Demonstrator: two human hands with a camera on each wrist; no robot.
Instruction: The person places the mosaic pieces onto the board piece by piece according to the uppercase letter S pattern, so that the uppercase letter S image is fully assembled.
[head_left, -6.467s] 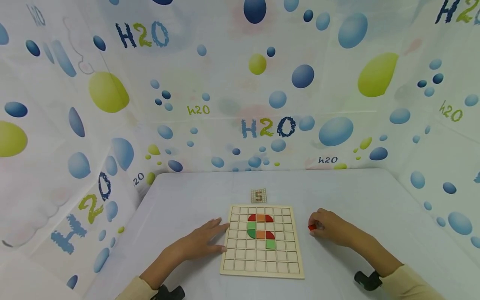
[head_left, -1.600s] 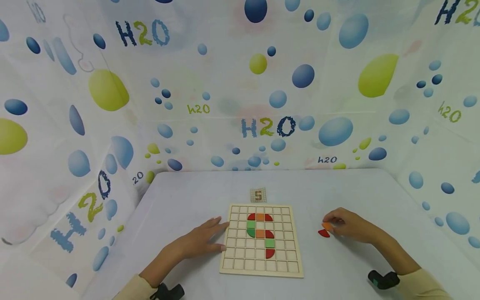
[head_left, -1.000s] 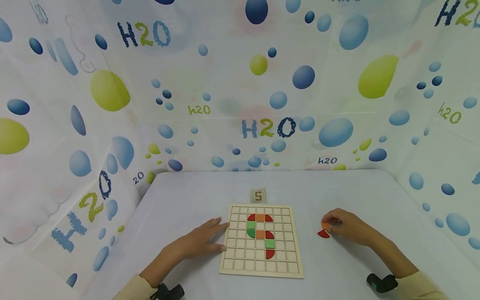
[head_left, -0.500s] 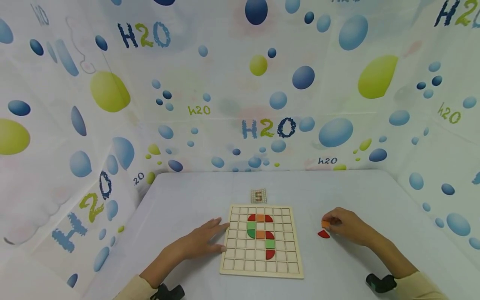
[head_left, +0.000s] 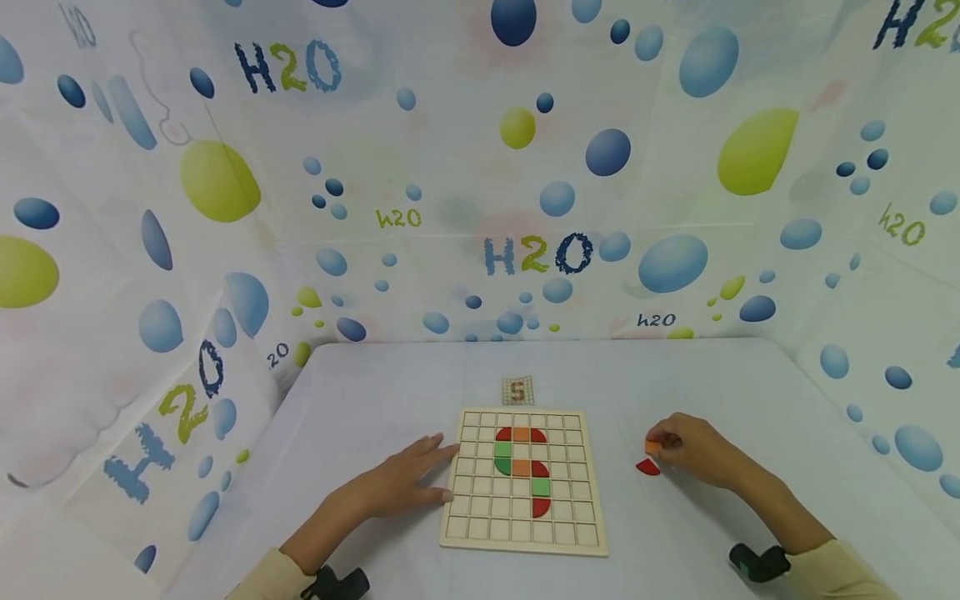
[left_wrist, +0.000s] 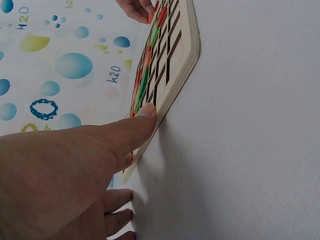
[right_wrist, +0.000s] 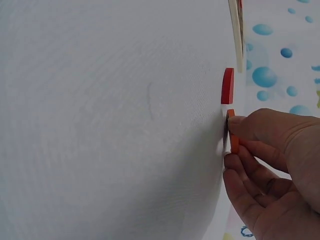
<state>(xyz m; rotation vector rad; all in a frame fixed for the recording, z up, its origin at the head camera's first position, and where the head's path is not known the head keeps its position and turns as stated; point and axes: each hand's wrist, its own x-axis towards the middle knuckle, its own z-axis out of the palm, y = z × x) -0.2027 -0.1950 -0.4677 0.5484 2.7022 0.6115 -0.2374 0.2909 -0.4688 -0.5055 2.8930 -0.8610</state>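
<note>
In the head view, my left hand (head_left: 401, 479) lies with spread fingers at the left edge of a wooden grid board (head_left: 480, 531); the left wrist view has its thumb (left_wrist: 146, 111) touching the rim. Red, orange and green tiles, some square and some quarter-round, form a curved figure on the board. Right of the board, my right hand (head_left: 693, 450) pinches an orange tile (head_left: 652, 447) between thumb and fingers. The right wrist view gives this orange tile (right_wrist: 234, 142) edge-on, just above the table. A red quarter-round tile (head_left: 648, 467) lies flat on the cloth beside it.
Behind the board lies a small pattern card (head_left: 517, 391) with an S-shaped figure on a grid. White cloth covers the table (head_left: 390, 383). A curtain (head_left: 450, 167) printed with drops and "H2O" encloses the back and sides.
Since the earliest frame, a red quarter-round tile has appeared on the board under the lower green square. My right hand has moved right and now pinches an orange tile. My left hand stays put.
</note>
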